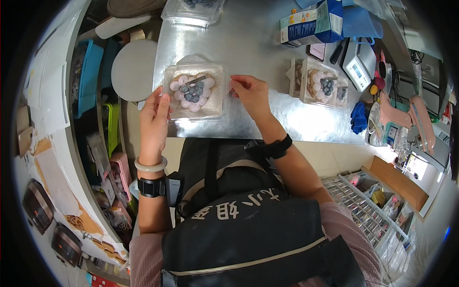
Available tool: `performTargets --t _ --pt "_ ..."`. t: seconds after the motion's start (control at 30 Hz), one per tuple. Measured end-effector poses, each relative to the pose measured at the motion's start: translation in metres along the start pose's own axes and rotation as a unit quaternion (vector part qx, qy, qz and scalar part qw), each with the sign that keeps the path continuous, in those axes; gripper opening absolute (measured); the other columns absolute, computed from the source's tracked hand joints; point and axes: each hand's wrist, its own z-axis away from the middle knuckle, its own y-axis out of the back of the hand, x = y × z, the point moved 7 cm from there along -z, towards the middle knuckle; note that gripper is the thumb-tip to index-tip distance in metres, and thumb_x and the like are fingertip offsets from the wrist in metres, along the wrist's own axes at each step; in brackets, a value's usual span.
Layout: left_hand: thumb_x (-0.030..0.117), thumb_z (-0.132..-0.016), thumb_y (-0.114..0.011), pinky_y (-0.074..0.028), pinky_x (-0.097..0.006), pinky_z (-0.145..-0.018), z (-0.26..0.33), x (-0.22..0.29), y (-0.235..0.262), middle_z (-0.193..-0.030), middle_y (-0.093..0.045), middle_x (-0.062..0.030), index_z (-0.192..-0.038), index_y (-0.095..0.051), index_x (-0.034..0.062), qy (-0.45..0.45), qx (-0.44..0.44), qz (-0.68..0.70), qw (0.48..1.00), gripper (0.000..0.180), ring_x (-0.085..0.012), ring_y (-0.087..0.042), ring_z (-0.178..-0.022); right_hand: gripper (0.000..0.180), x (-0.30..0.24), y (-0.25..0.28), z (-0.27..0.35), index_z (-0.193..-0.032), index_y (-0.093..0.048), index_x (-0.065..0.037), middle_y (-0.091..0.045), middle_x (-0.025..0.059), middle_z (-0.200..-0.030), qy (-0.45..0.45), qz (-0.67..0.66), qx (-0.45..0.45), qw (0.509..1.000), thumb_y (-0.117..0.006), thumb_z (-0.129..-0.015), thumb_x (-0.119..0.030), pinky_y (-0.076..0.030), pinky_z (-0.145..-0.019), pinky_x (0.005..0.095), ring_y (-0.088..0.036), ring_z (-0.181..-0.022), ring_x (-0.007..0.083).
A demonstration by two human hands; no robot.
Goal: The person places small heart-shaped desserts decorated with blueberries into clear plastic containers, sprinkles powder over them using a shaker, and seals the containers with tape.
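Observation:
A clear plastic cake box (217, 111) sits on the steel table in front of me. Inside it is a small cake (193, 106) ringed with pale pink cream dollops, with blueberries (193, 92) piled in the middle and a dark strip on top. My left hand (157, 111) grips the box's left side, thumb at the near edge and fingers along the wall. Just off the right side, my right hand (252, 94) is closed in a pinch, thumb against the fingertips. Whatever those fingertips may hold is too small to make out.
Another boxed blueberry cake (322, 86) stands to the right, beside a blue carton (313, 25), a scale (357, 64) and a crumpled blue glove or cloth (358, 118). A clear container (192, 13) with blueberries is at the far edge. A round stool top (135, 70) lies left.

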Motion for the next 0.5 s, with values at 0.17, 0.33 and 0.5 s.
performTargets --t 0.17,0.33,0.5 --pt "0.024 -0.088 -0.053 -0.038 -0.019 -0.059 0.000 0.001 -0.001 -0.083 -0.054 -0.0029 -0.119 -0.045 -0.0047 0.012 -0.004 0.013 1.000 0.043 -0.0072 -0.047 -0.069 0.020 -0.011 0.008 0.001 -0.091 -0.063 0.003 -0.064 0.0081 -0.076 0.059 0.052 0.064 0.995 -0.066 -0.073 -0.007 -0.048 -0.062 0.0223 -0.060 -0.066 0.0116" --pt "0.025 -0.089 -0.052 -0.037 -0.018 -0.060 0.001 -0.002 0.004 -0.089 -0.057 -0.0053 -0.117 -0.048 -0.0024 0.003 0.004 0.012 1.000 0.039 -0.0060 -0.045 -0.067 0.021 -0.018 0.012 0.004 -0.089 -0.064 0.002 -0.065 0.0086 -0.076 0.069 0.070 0.089 0.991 -0.068 -0.071 -0.008 -0.048 -0.062 0.0228 -0.061 -0.066 0.0121" --pt "0.026 -0.089 -0.052 -0.037 -0.018 -0.060 0.004 0.001 0.009 -0.090 -0.057 -0.0051 -0.117 -0.048 -0.0022 0.006 0.007 0.020 1.000 0.040 -0.0059 -0.045 -0.067 0.019 -0.007 0.014 0.002 -0.091 -0.063 0.002 -0.065 0.0079 -0.072 0.046 0.001 0.088 0.995 -0.064 -0.075 -0.008 -0.048 -0.061 0.0225 -0.060 -0.063 0.0112"
